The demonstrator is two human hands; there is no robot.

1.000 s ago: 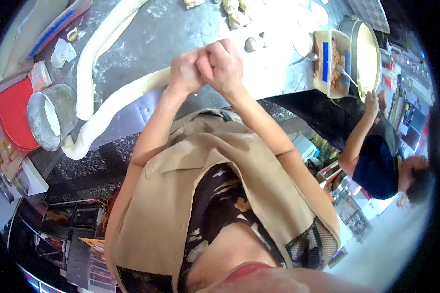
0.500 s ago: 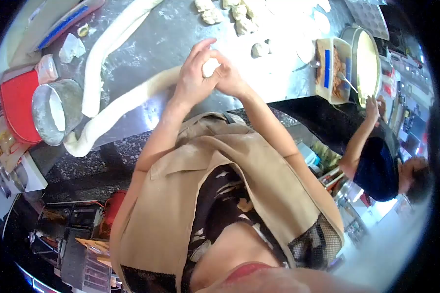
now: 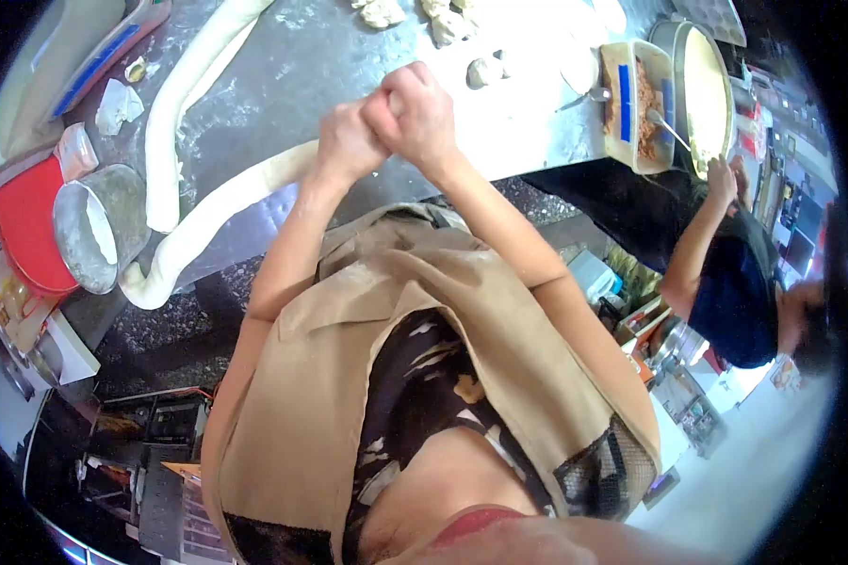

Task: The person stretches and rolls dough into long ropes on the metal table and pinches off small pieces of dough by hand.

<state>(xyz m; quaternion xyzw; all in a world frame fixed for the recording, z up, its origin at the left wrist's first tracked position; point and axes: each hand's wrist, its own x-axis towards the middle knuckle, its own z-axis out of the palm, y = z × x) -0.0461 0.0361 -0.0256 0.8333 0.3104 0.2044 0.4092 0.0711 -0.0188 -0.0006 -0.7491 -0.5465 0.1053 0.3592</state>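
A long white dough rope lies on the metal table and runs up into my left hand, which is closed round its end. My right hand is closed too, pressed against the top of my left fist where the dough end bulged out a moment ago. The fingers of both hands hide that end. Another thick dough rope is folded on the table to the left. Beyond my hands are small dough lumps and several larger dough pieces.
A floury metal pot and a red container stand at the left edge of the table. To the right are a tub of brown filling with a spoon and a large round pan. A co-worker's hand is beside the pan.
My right hand has closed over the dough bulge at my left hand, hiding it. Both hands were more open before, with white dough showing between them. The view has shifted slightly.
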